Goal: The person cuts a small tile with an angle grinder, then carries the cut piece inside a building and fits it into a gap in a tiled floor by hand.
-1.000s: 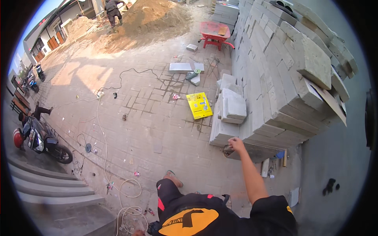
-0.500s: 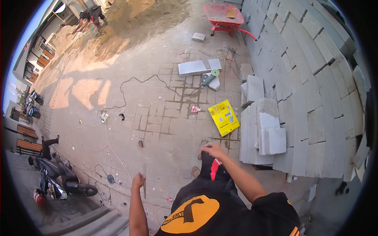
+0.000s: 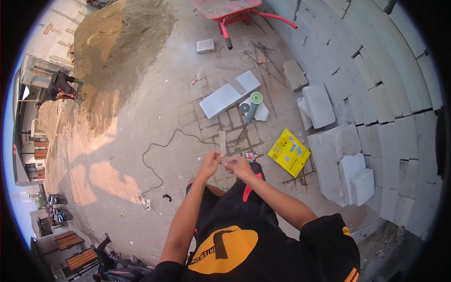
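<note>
Both hands are close together in front of my body. My left hand [image 3: 211, 163] is closed round a narrow, flat, greyish-brown strip [image 3: 222, 139], which points up and away from me over the paving. Whether it is a ruler or a blade I cannot make out. My right hand [image 3: 238, 166] is beside it, fingers pinched near the strip's lower end; what they hold, if anything, is too small to name. Farther off, an angle grinder [image 3: 252, 110] with a green guard lies against a pale block piece, near a long white block [image 3: 230, 95].
A yellow case [image 3: 290, 152] lies on the paving to the right, beside stacked grey blocks [image 3: 331, 145]. A black cord [image 3: 146, 157] winds across the ground to a power outlet [image 3: 148, 204]. Ahead are a red wheelbarrow [image 3: 225, 8], thin rods [image 3: 265, 61] and a sand heap [image 3: 110, 47] with a person [image 3: 62, 86].
My left hand has lifted the strip up and inward from my left side. The right hand has come over beside it. I have moved nearer the grinder and blocks.
</note>
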`<state>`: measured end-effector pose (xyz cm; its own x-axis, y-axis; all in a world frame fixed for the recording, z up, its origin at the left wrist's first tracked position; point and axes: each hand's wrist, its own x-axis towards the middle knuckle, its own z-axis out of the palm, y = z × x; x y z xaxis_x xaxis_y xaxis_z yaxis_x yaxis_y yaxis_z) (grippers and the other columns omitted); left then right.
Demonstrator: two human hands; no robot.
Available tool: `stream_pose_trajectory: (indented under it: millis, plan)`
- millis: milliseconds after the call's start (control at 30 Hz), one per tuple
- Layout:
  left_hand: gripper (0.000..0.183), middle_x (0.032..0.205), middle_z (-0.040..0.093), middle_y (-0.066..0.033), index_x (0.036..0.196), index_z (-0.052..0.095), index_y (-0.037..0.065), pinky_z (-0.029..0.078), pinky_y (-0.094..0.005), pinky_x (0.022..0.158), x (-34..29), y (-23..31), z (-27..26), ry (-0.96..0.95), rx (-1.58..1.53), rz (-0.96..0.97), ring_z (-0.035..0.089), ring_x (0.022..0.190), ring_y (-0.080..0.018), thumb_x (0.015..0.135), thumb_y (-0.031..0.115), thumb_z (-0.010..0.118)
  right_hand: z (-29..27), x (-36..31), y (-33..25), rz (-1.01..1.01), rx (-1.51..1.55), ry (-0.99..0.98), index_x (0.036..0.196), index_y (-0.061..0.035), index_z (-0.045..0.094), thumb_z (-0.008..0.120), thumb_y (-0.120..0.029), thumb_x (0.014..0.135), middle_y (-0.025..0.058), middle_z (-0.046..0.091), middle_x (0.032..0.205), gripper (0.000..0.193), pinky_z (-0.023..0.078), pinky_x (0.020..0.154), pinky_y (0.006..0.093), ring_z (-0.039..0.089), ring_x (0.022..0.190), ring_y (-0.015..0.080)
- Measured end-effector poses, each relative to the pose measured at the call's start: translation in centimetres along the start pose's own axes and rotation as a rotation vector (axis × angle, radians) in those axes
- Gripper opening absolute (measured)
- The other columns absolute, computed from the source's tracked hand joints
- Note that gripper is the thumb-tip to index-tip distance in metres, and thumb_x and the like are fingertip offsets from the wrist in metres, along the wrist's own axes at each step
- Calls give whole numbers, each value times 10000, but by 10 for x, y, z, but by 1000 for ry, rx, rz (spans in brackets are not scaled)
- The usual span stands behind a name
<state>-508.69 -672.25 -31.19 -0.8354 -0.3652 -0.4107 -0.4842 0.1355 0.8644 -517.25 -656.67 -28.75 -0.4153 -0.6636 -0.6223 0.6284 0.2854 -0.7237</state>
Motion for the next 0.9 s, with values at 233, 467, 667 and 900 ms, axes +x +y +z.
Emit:
stream_pose_trajectory:
  millis: [233,467,667,900]
  plan:
    - [157,826,618,-50,984,566,40,480,-294,656,213,-28,-102,-436,211,-314,610,765,-148,909,175,593,14,221,14,-85,-4,326,853,36,680,665,-151,785,151,682,774,199,520,668,321,667,722,215]
    - [267,1019,669,-192,1019,642,77,492,-414,864,521,-163,-227,-1065,1367,-116,628,1012,-340,835,270,652,41,474,93,-75,342,876,838,10,691,653,-125,756,182,676,764,163,504,650,347,664,688,251]
    - [321,916,678,-177,1100,602,48,496,-404,807,754,-210,-124,-703,1080,447,634,904,-367,843,241,618,26,615,164,-261,350,1214,869,27,679,615,-42,782,175,679,770,128,504,643,334,662,681,233]
    - [618,1360,438,-231,1363,437,57,364,-449,1028,861,-342,-5,-465,1135,1293,408,1268,-381,897,447,547,-23,761,251,-341,409,1428,908,36,684,671,-88,791,157,690,798,171,507,682,308,666,733,210]
